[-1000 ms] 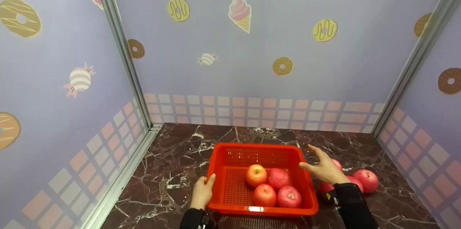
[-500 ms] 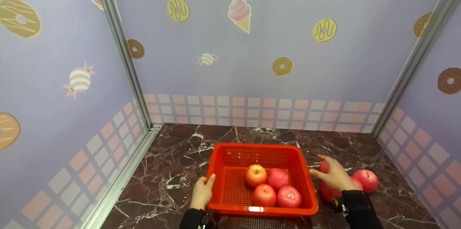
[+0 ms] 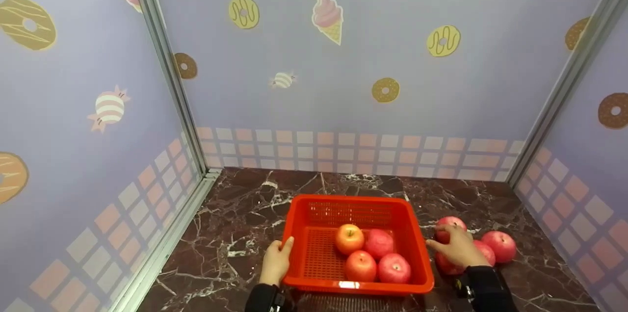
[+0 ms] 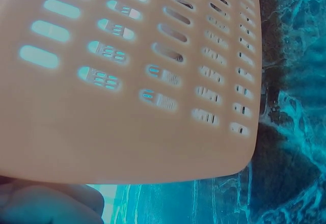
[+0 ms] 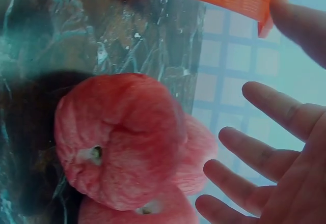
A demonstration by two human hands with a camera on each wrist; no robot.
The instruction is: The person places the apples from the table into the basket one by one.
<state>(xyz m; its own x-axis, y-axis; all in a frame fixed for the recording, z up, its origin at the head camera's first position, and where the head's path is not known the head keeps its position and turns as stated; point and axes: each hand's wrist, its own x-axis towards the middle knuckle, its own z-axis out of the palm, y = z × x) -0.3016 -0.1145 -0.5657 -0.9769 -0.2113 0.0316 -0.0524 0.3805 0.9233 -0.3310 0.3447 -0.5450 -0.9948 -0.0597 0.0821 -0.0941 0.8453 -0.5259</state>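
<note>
A red plastic basket (image 3: 321, 253) with slotted walls sits on the table. In it, towards the right side, lie several apples (image 3: 361, 266), one more yellow than the others. My left hand (image 3: 275, 262) holds the basket's left rim, thumb over the top edge; the left wrist view has its fingers (image 4: 51, 206) at the edge of the slotted wall. Right of the basket, my right hand (image 3: 463, 248) hovers over a cluster of red apples (image 3: 499, 247), partly covering them. In the right wrist view its fingers are spread and extended beside a large red apple (image 5: 122, 142), holding nothing.
The table (image 3: 235, 223) is dark, veined, marble-like. Patterned walls (image 3: 304, 96) enclose it at the back and both sides, with metal posts (image 3: 171, 71) in the corners. The basket's right wall stands between the loose apples and those inside.
My right hand has moved right and down, away from the basket's rim to over the loose apples. The left hand, the basket and the apples inside have stayed put.
</note>
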